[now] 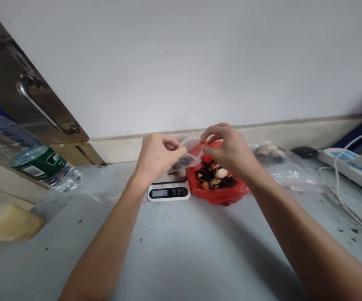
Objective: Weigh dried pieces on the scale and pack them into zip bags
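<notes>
My left hand [160, 156] pinches one side of a small clear plastic bag [193, 151] with dark pieces inside. On the bag's other side, my right hand [226, 146] pinches its edge near the top. The bag is over the right part of a small white digital scale [170, 192], whose lit display has digits too small to read surely. Touching the scale's right side, a red plastic bag [221, 194] stands open, full of dark and pale dried slices [216, 172]. My right wrist is above the red bag's right edge.
A water bottle [39, 159] is at left, above a yellowish container [8, 221]. At right lie a clear bag of pale lumps [271, 154], a dark rounded object [304, 152], a white device with blue buttons [353, 165] and a white cable [337, 184]. A wall rises behind.
</notes>
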### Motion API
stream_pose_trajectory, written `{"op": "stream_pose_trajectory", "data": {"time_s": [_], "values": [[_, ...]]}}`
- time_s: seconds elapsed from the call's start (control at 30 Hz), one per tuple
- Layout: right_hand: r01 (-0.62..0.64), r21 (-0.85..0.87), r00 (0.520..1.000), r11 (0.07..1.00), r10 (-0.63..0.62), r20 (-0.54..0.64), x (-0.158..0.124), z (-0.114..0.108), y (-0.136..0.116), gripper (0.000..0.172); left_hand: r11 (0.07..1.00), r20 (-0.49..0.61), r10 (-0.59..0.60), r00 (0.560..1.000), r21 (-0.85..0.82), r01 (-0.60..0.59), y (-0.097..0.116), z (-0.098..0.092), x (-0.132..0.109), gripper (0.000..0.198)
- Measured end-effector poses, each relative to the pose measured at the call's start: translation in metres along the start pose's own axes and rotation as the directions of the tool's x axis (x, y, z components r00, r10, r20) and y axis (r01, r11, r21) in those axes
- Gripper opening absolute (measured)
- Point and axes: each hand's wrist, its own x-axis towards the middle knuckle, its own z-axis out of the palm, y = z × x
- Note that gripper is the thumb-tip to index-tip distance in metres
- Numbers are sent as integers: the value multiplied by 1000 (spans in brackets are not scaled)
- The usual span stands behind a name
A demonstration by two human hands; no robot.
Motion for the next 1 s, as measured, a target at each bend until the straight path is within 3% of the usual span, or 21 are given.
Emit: {"op": "stream_pose_trajectory", "data": {"time_s": [0.1, 0.23, 0.3, 0.47, 0.53, 0.6, 0.67, 0.73, 0.8, 0.87, 0.93, 1.0], "values": [[21, -46, 990, 999, -14, 141, -3, 6, -6, 12, 996, -6, 82, 997, -22, -82, 3, 8, -3, 16], [22, 2, 996, 1000, -22, 82, -5, 7, -9, 10, 997, -34, 82, 996, 9, -82, 3, 10, -3, 18], [51, 12, 990, 999, -52, 130, -5, 5, -9, 11, 996, -23, 85, 996, 5, -85, 2, 8, -3, 18], [-1, -17, 916, 1000, 8, 402, -5, -1, -9, 21, 974, 132, 225, 966, -43, -221, 0, 7, -5, 17], [-36, -89, 879, 995, 74, 472, -5, -4, -7, 27, 967, 121, 256, 959, -50, -251, -2, 7, -4, 17], [-51, -135, 857, 990, 113, 502, -4, -9, -4, 47, 967, 35, 253, 967, -39, -251, -7, 6, 0, 16], [-34, -84, 870, 996, 71, 487, -3, -14, -1, 72, 979, -107, 202, 974, -7, -204, -14, 3, 5, 16], [15, 4, 899, 1000, -15, 437, -2, -21, 4, 87, 997, -181, 59, 982, -45, -68, -23, -1, 10, 29], [69, 38, 920, 997, -78, 384, 0, -27, 10, 93, 962, -58, -153, 987, -238, 135, -28, -4, 13, 45], [108, 51, 926, 993, -119, 358, 3, -33, 20, 94, 843, 134, -259, 957, -452, 292, -30, -5, 15, 51], [127, 77, 924, 989, -146, 352, 6, -40, 30, 97, 742, 212, -262, 941, -579, 337, -29, -3, 16, 52], [119, 116, 915, 986, -154, 374, 9, -49, 40, 92, 715, 186, -276, 943, -616, 331, -27, 2, 17, 48]]}}
